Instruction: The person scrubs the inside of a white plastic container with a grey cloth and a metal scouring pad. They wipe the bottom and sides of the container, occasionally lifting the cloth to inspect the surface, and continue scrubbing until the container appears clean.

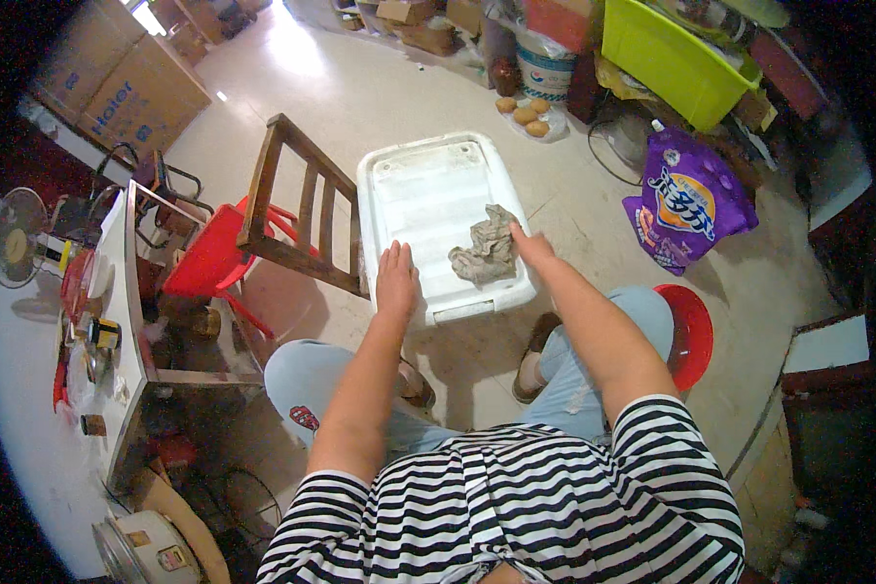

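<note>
A white plastic storage-box lid (431, 197), ridged and scuffed, lies in front of my knees. My left hand (397, 281) rests along its left rim, fingers straight and close together. At the right rim is my right hand (533, 247), its thumb pointing inward and touching or nearly touching a crumpled grey-brown cloth (488, 248). The other fingers of that hand are blurred or hidden beyond the rim, so a grip cannot be made out. The cloth lies bunched on the lid's right half. What supports the lid is hidden under it.
A wooden chair (303, 208) and a red plastic chair (208, 252) stand left, beside a cluttered white table (128, 306). On the right are a purple detergent bag (690, 201) and a red basin (693, 336). Several potatoes (524, 115) lie near a bucket (545, 69) and a lime-green bin (671, 62).
</note>
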`<state>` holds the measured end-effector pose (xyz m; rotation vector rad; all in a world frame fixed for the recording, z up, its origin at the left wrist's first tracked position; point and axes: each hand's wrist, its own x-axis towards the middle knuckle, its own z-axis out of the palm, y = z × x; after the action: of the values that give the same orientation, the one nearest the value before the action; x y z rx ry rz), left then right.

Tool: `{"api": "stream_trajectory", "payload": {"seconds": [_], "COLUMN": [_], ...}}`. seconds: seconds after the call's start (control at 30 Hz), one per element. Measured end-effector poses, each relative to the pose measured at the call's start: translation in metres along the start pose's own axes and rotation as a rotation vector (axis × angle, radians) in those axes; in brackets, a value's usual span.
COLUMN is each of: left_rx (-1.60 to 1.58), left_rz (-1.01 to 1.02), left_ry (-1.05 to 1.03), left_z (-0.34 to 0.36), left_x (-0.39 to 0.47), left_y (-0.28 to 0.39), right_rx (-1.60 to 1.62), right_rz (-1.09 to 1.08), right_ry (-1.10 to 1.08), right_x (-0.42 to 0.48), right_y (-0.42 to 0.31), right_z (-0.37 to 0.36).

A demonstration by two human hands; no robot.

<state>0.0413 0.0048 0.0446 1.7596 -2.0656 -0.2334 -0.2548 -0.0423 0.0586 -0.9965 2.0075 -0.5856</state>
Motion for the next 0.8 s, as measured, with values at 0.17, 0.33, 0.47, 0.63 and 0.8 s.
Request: {"api": "stream_trajectory", "payload": {"seconds": [0.17,0.33,0.47,0.63,0.8], "left_rx": [0.225,0.055,-0.094,-0.170,-0.417], "left_rz": [-0.520,-0.727,-0.853,-0.641,-0.517], "left_ry": [0.099,0.118,0.136,0.316,0.530], "left_z": [-0.015,-0.027,-0.037,-0.027,-0.021], "left_x": [-0.028,-0.044,-0.053,-0.052,-0.038], "left_y": [0.035,0.037,0.047,0.007,0.024], "right_rx": [0.570,0.710,0.773,1.033,1.297], "right_rz": [0.090,0.142,0.125,0.024,0.066], "right_ry": [-0.300,-0.310,-0.313,-0.415,-0.337], "right_x": [0.002,-0.027,-0.042,-0.047,-0.046], "right_y": [0.029,0.029,0.027,0.037,0.052], "right_z": [0.005,0.012,0.000,-0.010,-0.012]}}
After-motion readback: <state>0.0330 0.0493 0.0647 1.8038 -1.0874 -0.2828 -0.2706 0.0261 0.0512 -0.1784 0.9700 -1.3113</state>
